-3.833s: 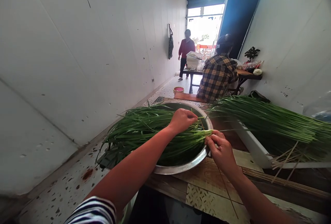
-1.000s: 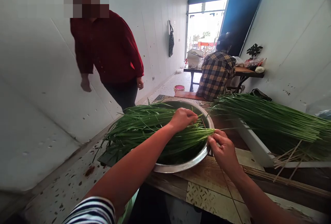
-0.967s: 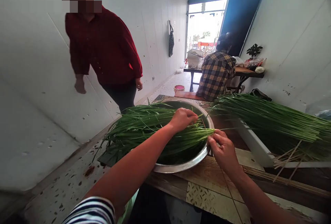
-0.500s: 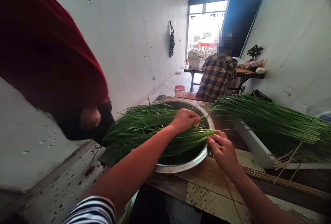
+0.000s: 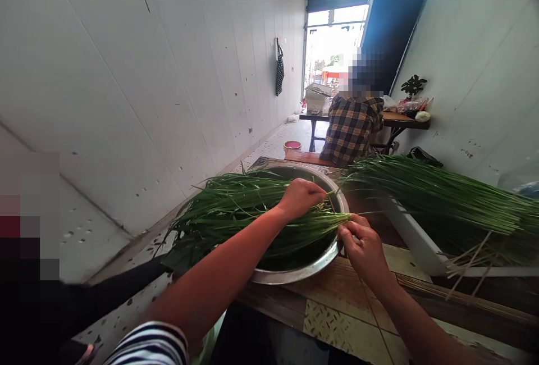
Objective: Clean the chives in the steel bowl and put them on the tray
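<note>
Long green garlic chives [image 5: 236,191] lie in and over a steel basin [image 5: 290,276], their leaves hanging past its left side. My left hand [image 5: 301,196] is above the basin, thumb and fingers pinched at the pale end of a chive stalk. A thin brown stick [image 5: 332,202] shows just beneath those fingertips; where it ends I cannot tell. At the basin's right rim, my right hand [image 5: 362,241] is closed on the gathered pale ends of a bunch of chives [image 5: 320,222]. Its inner fingers are partly hidden.
More chives [image 5: 446,191] fill a white box [image 5: 416,241] on the right, with thin wooden skewers [image 5: 469,267] at its front. A person in a plaid shirt [image 5: 351,129] sits at a far table. Another person's dark leg [image 5: 113,292] is at lower left.
The person in red on the left has moved down and left, mostly out of view. My hands have barely moved and keep the same holds.
</note>
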`<state>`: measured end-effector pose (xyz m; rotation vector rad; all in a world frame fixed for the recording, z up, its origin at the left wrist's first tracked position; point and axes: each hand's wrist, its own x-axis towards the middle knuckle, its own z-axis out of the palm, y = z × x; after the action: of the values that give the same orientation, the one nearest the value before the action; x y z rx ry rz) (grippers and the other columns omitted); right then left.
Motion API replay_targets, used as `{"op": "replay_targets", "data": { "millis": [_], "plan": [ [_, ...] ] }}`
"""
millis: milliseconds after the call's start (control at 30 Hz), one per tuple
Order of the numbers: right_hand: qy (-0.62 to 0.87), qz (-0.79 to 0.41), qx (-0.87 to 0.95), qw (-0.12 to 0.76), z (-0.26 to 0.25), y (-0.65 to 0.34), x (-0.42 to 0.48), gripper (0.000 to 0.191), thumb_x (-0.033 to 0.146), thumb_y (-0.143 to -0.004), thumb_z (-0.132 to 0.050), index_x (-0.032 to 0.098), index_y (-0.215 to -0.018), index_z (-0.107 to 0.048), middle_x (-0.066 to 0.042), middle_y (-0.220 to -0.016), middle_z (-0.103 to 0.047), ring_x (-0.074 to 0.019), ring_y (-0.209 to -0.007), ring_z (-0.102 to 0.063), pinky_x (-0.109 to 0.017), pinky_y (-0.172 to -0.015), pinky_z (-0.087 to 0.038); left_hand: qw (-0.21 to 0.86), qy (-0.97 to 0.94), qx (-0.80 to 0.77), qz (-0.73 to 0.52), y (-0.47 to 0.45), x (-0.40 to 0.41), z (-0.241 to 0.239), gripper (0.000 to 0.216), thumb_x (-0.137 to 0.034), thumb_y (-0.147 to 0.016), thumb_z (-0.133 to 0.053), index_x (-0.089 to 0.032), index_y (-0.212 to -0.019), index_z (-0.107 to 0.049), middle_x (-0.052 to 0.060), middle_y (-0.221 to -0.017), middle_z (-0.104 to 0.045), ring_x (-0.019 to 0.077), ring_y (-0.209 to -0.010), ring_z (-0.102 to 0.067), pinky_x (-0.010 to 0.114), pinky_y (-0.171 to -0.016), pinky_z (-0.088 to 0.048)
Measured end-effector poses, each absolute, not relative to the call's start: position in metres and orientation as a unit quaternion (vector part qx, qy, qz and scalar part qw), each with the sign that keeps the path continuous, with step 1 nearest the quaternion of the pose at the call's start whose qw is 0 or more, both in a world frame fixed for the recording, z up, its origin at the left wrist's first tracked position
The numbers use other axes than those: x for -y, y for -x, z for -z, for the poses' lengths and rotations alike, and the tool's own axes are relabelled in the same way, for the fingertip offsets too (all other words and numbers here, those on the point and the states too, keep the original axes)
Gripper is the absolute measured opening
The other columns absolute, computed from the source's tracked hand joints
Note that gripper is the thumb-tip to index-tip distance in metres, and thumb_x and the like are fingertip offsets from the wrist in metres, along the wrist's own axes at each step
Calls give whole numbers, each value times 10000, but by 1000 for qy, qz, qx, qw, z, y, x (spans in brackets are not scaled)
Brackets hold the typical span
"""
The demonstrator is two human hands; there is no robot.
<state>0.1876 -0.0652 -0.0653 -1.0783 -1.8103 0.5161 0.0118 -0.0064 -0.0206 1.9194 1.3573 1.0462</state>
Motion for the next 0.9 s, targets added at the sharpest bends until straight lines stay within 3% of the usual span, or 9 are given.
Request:
{"op": "replay_targets", "data": {
  "millis": [400,633,800,900],
  "plan": [
    [456,-224,714,482,66,-186,66,317,290,-836,-451,210,-534,-502,-75,-741,-594,-232,-797,-515,-360,-738,-397,250,-740,-503,-371,-16,15,13,188,-210,-745,-626,-146,-857,-763,49,-840,-748,153,-783,-671,215,-729,-498],
    [448,-213,716,491,70,-186,63,345,305,-862,-466,208,-533,-499,-68,-744,-577,-226,-813,-518,-352,-757,-395,304,-842,-392,-210,-2,27,-10,273,-176,-793,-546,-198,-986,-739,13,-951,-739,128,-838,-658,192,-776,-488],
    [441,-200,724,491,73,-186,65,307,298,-874,-465,204,-592,-540,-75,-817,-592,-227,-867,-523,-347,-770,-403,140,-753,-575,-288,13,7,0,287,-196,-814,-504,-171,-981,-736,44,-906,-734,150,-811,-649,241,-793,-494],
    [437,-196,733,484,72,-185,68,324,301,-875,-462,208,-568,-509,-75,-792,-590,-229,-847,-523,-356,-766,-407,87,-747,-633,-185,14,-5,13,218,-175,-759,-569,-151,-874,-753,72,-867,-726,182,-827,-643,259,-797,-485]
  ]
}}
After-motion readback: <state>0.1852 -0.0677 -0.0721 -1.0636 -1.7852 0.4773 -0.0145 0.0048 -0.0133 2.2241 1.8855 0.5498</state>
